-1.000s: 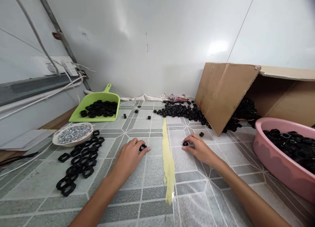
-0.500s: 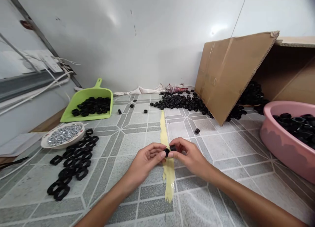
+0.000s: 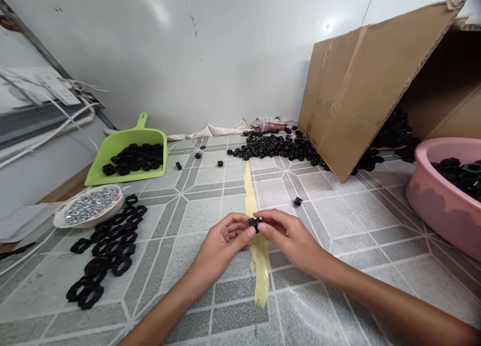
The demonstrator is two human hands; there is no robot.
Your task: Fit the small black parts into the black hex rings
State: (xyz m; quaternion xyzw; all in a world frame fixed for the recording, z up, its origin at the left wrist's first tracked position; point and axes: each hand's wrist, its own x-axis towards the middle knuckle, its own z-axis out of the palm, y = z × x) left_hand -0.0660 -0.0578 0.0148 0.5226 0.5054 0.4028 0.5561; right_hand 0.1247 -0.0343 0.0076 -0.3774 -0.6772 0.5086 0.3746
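Over the yellow tape strip, my left hand (image 3: 230, 236) pinches a small black plastic part (image 3: 254, 224) between thumb and fingertips. My right hand (image 3: 282, 232) closes on a second black part from the other side, and the two pieces meet between the fingertips. Fingers hide much of both, so how they join cannot be made out. Beyond my right hand lies a loose black piece (image 3: 297, 202). Left of my left hand, several black rings (image 3: 122, 265) with angular outlines are spread in a cluster beside a white bowl (image 3: 60, 220) of small shiny metal pieces.
A green dustpan (image 3: 89, 173) holds black pieces at the back left. Behind my hands, a heap of black pieces (image 3: 274, 146) reaches a tilted cardboard box (image 3: 349, 80). At right stands a pink basin (image 3: 432, 206) with more. Yellow tape (image 3: 262, 281) runs along the tile-patterned surface.
My right hand has moved slightly left, bringing its black part against the one in my left hand; a gap showed between them before. The camera view has shifted a little.
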